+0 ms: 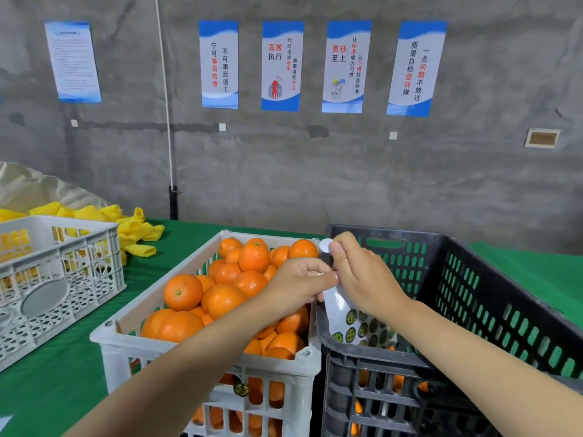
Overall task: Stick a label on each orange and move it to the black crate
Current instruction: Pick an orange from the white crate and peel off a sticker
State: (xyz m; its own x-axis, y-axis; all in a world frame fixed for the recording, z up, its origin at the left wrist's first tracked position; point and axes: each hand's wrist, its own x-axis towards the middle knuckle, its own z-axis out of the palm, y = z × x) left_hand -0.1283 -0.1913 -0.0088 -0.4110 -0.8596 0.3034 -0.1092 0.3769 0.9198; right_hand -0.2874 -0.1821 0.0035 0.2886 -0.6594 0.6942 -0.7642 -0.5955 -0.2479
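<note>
Standing side by side on the green counter [63, 389], the black crate [473, 279] and white crate [202, 257] touch. Oranges [224, 299] fill the white one. Left hand [295, 283] fingers pinch the label sheet [336, 299] over the black crate's rim; right hand [362, 279] fingers pinch one round label [326, 246] just above.

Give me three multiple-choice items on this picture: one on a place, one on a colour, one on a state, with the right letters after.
1. Where is the white crate of oranges, relative to the black crate? A) behind it B) to its left C) inside it
2. What colour is the table cover? A) red B) blue C) green
3. What does the right hand do? A) pinches a round label B) grips an orange C) lies flat on the table
Answers: B, the crates stand side by side; C, it shows green around them; A, its thumb and finger pinch the label.
</note>
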